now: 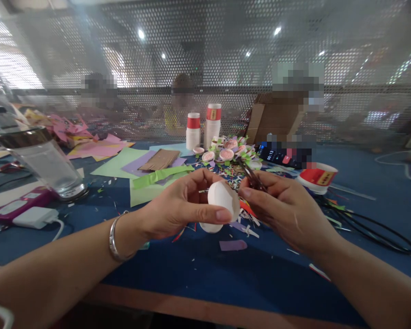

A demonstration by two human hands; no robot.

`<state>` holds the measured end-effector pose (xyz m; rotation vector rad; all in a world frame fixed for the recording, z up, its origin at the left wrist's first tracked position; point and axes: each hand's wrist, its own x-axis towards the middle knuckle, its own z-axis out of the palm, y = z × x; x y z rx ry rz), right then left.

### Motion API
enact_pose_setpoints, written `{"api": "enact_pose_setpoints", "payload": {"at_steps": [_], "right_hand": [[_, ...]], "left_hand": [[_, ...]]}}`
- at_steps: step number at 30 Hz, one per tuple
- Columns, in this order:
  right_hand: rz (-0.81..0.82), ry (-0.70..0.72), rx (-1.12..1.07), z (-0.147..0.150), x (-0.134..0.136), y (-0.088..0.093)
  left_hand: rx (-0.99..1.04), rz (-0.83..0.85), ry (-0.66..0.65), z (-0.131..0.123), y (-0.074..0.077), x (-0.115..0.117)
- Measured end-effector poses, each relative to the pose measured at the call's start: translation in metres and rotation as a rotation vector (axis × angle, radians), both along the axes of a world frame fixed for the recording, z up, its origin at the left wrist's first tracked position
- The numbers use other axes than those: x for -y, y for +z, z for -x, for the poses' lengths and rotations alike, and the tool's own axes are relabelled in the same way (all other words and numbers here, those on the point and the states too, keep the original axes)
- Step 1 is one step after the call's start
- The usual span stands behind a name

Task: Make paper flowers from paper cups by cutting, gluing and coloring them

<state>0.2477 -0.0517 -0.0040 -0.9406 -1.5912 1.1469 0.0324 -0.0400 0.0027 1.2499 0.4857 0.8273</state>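
Your left hand (181,205) is closed around a white paper cup (222,201), thumb laid along its near side and fingers curled behind it. The cup lies tipped on its side, held just above the blue table cover (198,269), near the centre of the view. A metal bangle (114,240) sits on your left wrist.

Your right hand (287,210) is at 3 o'clock from the cup, touching its rim. It grips a pair of scissors (251,177), whose dark blades point up toward 11 o'clock from the knuckles. Whether the blades are apart or together cannot be told.

Below the cup, at 6 o'clock, a small purple paper scrap (233,245) lies flat among scattered paper trimmings.

At 12 o'clock from the cup, a pile of cut paper flowers (226,153) rests on the cover, with two stacks of red-banded white cups (203,128) upright just behind it.

At 10 o'clock, green paper sheets (147,180) lie overlapped, with a brown corrugated piece (159,160) on top.

At 9 o'clock, well apart, a clear glass jar (44,162) stands tilted in view.

At 2 o'clock, a red-and-white cup (317,177) lies beside black cables (366,224). A cardboard box (276,116) stands farther back.
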Motion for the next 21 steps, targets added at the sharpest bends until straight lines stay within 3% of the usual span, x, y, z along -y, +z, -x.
{"api": "enact_pose_setpoints", "payload": {"at_steps": [7, 13, 21], "right_hand": [[0.007, -0.007, 0.260, -0.003, -0.001, 0.006], [-0.122, -0.082, 0.500, -0.003, -0.004, 0.011], [-0.203, -0.066, 0.573, -0.004, -0.003, 0.013]], "left_hand": [[0.016, -0.161, 0.121, 0.003, -0.003, -0.011], [0.037, -0.282, 0.243, 0.004, -0.003, -0.019], [-0.055, -0.340, 0.198, 0.006, -0.002, -0.017]]}}
